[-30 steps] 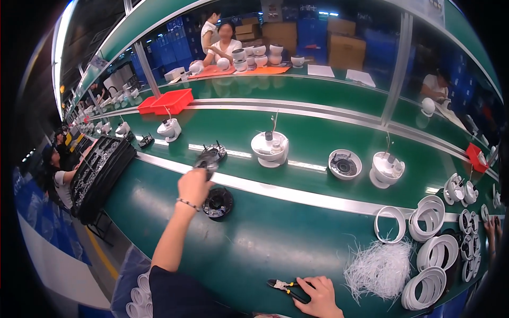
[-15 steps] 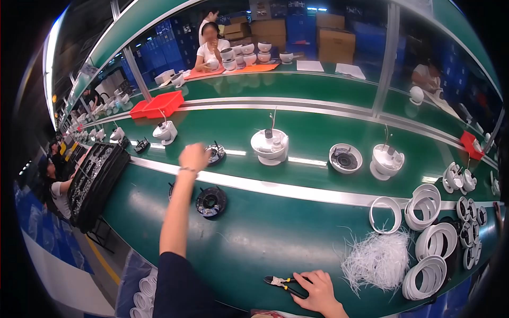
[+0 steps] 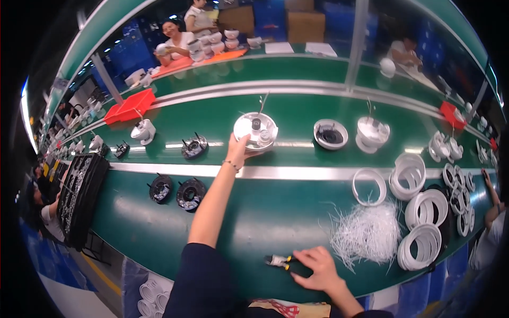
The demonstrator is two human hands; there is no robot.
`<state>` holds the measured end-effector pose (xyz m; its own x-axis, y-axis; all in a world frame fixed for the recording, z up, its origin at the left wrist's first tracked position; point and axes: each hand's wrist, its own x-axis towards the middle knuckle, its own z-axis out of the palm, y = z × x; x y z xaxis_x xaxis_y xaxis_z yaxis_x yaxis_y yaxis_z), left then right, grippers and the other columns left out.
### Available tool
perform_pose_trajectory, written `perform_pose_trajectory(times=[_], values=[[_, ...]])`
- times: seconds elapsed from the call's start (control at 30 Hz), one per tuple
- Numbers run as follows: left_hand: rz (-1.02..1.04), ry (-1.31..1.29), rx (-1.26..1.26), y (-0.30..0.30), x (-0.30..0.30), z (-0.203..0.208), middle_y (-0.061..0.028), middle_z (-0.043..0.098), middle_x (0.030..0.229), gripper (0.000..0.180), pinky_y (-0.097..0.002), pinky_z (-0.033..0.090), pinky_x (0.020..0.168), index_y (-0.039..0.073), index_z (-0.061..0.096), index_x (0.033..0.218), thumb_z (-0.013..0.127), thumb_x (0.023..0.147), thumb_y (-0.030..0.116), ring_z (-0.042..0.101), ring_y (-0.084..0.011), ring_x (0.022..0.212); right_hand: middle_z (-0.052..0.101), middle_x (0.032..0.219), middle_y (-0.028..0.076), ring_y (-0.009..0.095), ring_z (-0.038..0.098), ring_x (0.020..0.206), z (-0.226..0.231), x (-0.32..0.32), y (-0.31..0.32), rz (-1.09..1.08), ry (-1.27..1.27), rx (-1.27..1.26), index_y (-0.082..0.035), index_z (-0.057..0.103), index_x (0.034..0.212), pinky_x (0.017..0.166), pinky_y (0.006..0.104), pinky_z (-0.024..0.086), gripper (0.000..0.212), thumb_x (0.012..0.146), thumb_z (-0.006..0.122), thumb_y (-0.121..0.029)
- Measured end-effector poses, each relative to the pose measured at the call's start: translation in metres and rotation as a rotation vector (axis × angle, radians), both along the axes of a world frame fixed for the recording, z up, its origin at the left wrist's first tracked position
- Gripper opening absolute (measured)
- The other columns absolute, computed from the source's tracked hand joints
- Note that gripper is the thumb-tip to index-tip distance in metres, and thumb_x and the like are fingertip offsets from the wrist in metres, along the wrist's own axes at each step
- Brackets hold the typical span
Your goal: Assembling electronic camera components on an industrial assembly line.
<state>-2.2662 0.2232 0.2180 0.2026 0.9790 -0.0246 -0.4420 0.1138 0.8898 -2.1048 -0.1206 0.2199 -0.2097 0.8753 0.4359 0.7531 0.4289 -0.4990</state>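
Observation:
My left hand point(image 3: 238, 152) reaches over the metal edge strip and grips the lower left side of a round white housing point(image 3: 268, 125). Its open top faces up, showing a dark cylinder, a small clear round part and thin wires standing up. At the front of the table, my right hand point(image 3: 317, 267) is closed over the handles of wire cutters point(image 3: 279, 261) with black and yellow grips, their jaws pointing left. Two black ring-shaped parts point(image 3: 191, 194) with small posts lie on the near table, left of my left forearm. Another black part point(image 3: 194, 147) sits on the far strip.
On the right are a heap of thin white plastic strips point(image 3: 366, 233) and stacked white rings point(image 3: 419, 246). More white housings point(image 3: 373, 132) stand along the green belt. A black tray point(image 3: 79, 196) is at left, a red bin point(image 3: 131, 106) behind. Co-workers sit across.
My left hand has moved right from the black part on the far strip to the white housing and taken hold of it. My right hand stays on the cutters. The view has shifted.

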Motion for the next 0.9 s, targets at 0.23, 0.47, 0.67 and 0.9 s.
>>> perform_pose_trajectory(times=[0.23, 0.47, 0.67, 0.9], values=[[0.009, 0.156, 0.282, -0.127, -0.025, 0.016, -0.0118, 0.05, 0.109, 0.044, -0.0281, 0.042, 0.083, -0.002, 0.036, 0.118, 0.053, 0.077, 0.004, 0.05, -0.0165, 0.098, 0.054, 0.087, 0.008, 0.024, 0.05, 0.076, 0.079, 0.026, 0.046, -0.171, -0.212, 0.303, -0.004, 0.058, 0.102, 0.066, 0.0339, 0.04, 0.054, 0.05, 0.069, -0.01], [-0.005, 0.328, 0.504, -0.171, -0.025, 0.02, -0.0143, 0.047, 0.114, 0.054, -0.0307, 0.038, 0.089, -0.001, 0.032, 0.124, 0.054, 0.074, 0.004, 0.047, -0.0206, 0.105, 0.052, 0.088, 0.005, 0.022, 0.047, 0.08, 0.108, 0.013, 0.07, -0.298, -0.411, 0.409, -0.004, 0.058, 0.1, 0.061, 0.0326, 0.034, 0.051, 0.05, 0.067, -0.011], [-0.001, 0.371, 0.538, -0.175, -0.03, 0.025, -0.0143, 0.048, 0.114, 0.054, -0.0312, 0.039, 0.088, 0.001, 0.034, 0.124, 0.054, 0.074, 0.005, 0.048, -0.0212, 0.104, 0.052, 0.089, 0.008, 0.024, 0.047, 0.08, 0.116, -0.004, 0.076, -0.364, -0.5, 0.344, -0.004, 0.057, 0.101, 0.066, 0.0353, 0.037, 0.051, 0.052, 0.068, -0.013], [0.011, 0.347, 0.525, -0.17, -0.034, 0.029, -0.0149, 0.048, 0.114, 0.054, -0.0312, 0.04, 0.087, 0.001, 0.034, 0.124, 0.054, 0.074, 0.005, 0.049, -0.0214, 0.104, 0.052, 0.088, 0.008, 0.024, 0.047, 0.08, 0.122, -0.011, 0.077, -0.437, -0.541, 0.348, -0.004, 0.056, 0.102, 0.067, 0.0354, 0.037, 0.051, 0.054, 0.068, -0.014]])
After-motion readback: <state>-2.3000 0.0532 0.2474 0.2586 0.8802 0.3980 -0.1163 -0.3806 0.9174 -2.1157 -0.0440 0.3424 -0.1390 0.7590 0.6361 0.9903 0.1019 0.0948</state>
